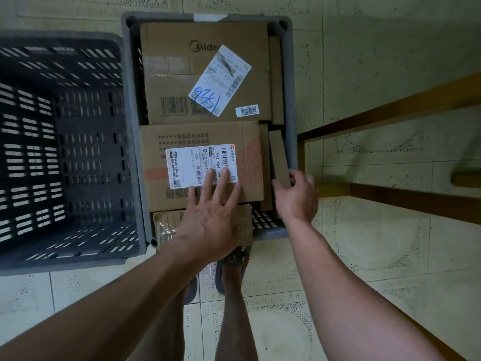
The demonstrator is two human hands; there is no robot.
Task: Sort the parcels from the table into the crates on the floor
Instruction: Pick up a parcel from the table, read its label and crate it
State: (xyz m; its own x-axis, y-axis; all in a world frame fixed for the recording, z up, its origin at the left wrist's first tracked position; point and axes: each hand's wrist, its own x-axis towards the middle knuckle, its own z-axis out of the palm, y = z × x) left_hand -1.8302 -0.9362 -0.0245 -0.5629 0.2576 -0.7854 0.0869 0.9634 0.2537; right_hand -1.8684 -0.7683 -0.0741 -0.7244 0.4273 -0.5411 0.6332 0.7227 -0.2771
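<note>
Nearest the lens, two bare forearms reach down over sandalled feet (pixel 231 267) to the grey crate (pixel 291 74) on the floor. The left hand (pixel 208 220) lies released, fingers straight and spread, flat on the labelled parcel (pixel 182 136) at the crate's middle. The right hand (pixel 296 196) grasps the near end of a slim parcel (pixel 278 152), which stands on edge against the crate's right wall, just beside the labelled parcel. Also in this crate are a Midea parcel (pixel 182 74) at the far end and a small taped parcel (pixel 166 225) at the near end, partly under the left hand. The dark crate (pixel 65 261) to the left shows no parcel in its visible part. Only the table frame (pixel 390 110) appears, at right; its top is out of view. Assessment: sorting is well advanced into one crate, with the slim parcel apparently being seated. What remains on the table cannot be determined.
</note>
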